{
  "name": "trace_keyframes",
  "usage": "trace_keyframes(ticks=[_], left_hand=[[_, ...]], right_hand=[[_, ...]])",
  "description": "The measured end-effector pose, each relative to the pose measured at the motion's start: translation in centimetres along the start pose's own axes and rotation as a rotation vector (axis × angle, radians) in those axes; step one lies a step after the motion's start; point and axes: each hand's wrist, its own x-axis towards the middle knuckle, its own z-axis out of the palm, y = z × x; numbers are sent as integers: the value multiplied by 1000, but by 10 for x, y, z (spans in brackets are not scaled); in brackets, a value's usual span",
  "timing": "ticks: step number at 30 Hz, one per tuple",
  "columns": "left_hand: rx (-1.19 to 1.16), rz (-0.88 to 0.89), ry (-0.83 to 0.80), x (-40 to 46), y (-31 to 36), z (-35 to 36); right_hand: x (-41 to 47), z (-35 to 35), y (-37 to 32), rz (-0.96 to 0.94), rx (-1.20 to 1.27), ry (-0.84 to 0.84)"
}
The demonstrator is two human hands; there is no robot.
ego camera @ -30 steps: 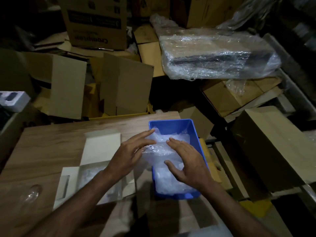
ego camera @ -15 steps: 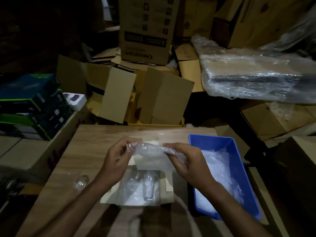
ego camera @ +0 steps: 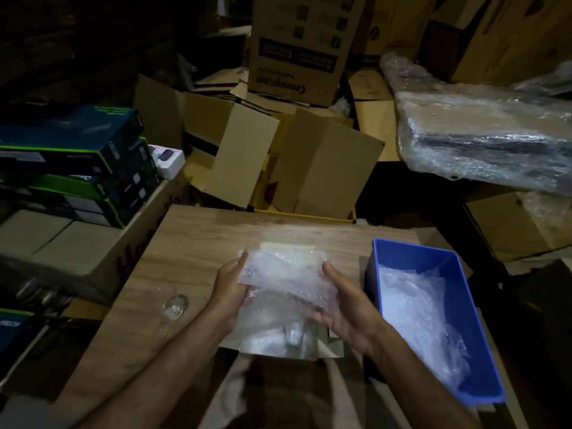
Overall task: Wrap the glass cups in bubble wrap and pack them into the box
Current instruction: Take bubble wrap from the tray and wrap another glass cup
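Both hands, left point(ego camera: 230, 287) and right point(ego camera: 346, 308), grip the wrap point(ego camera: 284, 274) directly above the box point(ego camera: 331, 349); bare cup point(ego camera: 175, 306) lies nearer the left.

Wooden surface point(ego camera: 198, 243) in dim light. Behind it, open cartons point(ego camera: 297, 168) with flaps raised, and a printed carton point(ego camera: 297, 54) standing beyond (lettering upside down). At left, stacked dark boxes point(ego camera: 77, 162) with green edges. At upper right, a film-wrapped bundle point(ego camera: 483, 134) resting on brown cartons.
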Motion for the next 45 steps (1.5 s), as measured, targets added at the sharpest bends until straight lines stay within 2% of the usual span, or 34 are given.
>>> trace_keyframes(ticks=[2, 4, 7, 10, 14, 17, 20, 22, 25, 27, 30, 34, 36, 38, 40, 43, 45], left_hand=[[-53, -175, 73, 7, -11, 0], [-71, -300, 80, 16, -27, -3], [-31, -399, 63, 28, -42, -7], [33, -444, 23, 37, -55, -13], [93, -420, 34, 21, -50, -12], [169, -184, 34, -4, -36, -11], [188, 59, -106, -21, -27, -20], [230, 150, -201, -25, -19, -28], [344, 184, -369, -21, -8, -38], [355, 161, -423, -19, -1, -43], [377, 157, -430, -19, 12, -42], [744, 290, -351, -17, 19, -37], [905, 417, -314, -18, 22, -34], [942, 496, -305, -15, 27, -39], [807, 482, -322, -12, 34, -47], [519, 278, -481, -22, 39, -46], [451, 281, -492, -26, 33, -35]], right_hand=[[-6, -5, 18, 28, 122, -109], [-2, -7, 31, 31, 63, -83], [7, 5, 37, -36, -295, 47], [18, 10, 41, -1, -256, 292], [32, 14, 46, 107, -178, 519], [31, 19, 43, 58, -232, 583], [20, 17, 42, -141, -346, 531], [13, 12, 41, -282, -491, 423], [9, 7, 27, -387, -614, 262], [7, 4, 17, -398, -674, 213], [4, 2, 5, -353, -747, 202], [0, 10, -5, -315, -1090, 263], [-3, 13, -7, -372, -1268, 302], [-9, 15, -9, -472, -1369, 279], [-14, 13, -15, -506, -1335, 230], [-16, 16, -26, -429, -952, 128], [-9, 19, -25, -417, -758, 163]])
